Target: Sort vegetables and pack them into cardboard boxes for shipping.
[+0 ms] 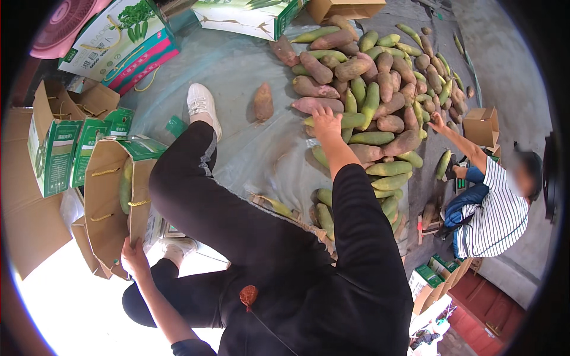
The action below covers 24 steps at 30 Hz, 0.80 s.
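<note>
My left hand [135, 259] grips the lower edge of an open cardboard carton [107, 204] with yellow cord handles. A green radish [125, 185] stands inside that carton. Over the left side of a big vegetable heap, my right hand [326, 123] reaches with its fingers apart. Under it lies a green radish [354, 120], and its fingertips are by a reddish root [316, 105]. Whether the palm presses on the green radish cannot be made out. The heap mixes green radishes and soil-dusted, reddish-brown roots. One brown root [263, 102] lies alone on the plastic sheet [237, 62].
A person [493, 202] in a striped shirt sits at the right, one hand reaching to the heap. Green-and-white cartons [53, 148] stand at my left, printed gift boxes [119, 38] at the far left beside a pink basin [65, 26]. A small open carton [481, 126] is beyond the heap.
</note>
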{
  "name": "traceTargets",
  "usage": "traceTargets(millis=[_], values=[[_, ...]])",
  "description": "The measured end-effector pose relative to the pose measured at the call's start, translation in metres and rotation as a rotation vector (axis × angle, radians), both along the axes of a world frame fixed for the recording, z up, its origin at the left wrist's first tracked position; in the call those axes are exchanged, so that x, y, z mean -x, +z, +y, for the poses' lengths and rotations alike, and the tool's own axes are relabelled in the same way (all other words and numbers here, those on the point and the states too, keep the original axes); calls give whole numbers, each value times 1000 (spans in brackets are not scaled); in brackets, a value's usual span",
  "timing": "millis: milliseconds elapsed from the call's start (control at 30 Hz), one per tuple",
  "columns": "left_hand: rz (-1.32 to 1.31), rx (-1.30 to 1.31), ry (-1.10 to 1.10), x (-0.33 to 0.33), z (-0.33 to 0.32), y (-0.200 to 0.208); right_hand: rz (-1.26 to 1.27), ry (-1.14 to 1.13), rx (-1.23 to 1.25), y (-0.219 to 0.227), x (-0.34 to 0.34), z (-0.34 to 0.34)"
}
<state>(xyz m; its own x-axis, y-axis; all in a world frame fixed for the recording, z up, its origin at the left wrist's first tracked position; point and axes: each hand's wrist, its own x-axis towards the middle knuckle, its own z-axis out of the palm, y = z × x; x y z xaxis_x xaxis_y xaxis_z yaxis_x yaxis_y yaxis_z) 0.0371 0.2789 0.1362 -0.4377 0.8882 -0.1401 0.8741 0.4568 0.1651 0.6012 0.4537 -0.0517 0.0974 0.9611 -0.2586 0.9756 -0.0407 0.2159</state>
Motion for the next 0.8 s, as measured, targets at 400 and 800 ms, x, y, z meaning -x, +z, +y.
traceTargets(millis=[400,800], values=[[57,-43,45,1,-9,0,-69,120,81,2,3,-36],[-2,-3,50,-15,0,26,141,116,-98,47,19,-75]])
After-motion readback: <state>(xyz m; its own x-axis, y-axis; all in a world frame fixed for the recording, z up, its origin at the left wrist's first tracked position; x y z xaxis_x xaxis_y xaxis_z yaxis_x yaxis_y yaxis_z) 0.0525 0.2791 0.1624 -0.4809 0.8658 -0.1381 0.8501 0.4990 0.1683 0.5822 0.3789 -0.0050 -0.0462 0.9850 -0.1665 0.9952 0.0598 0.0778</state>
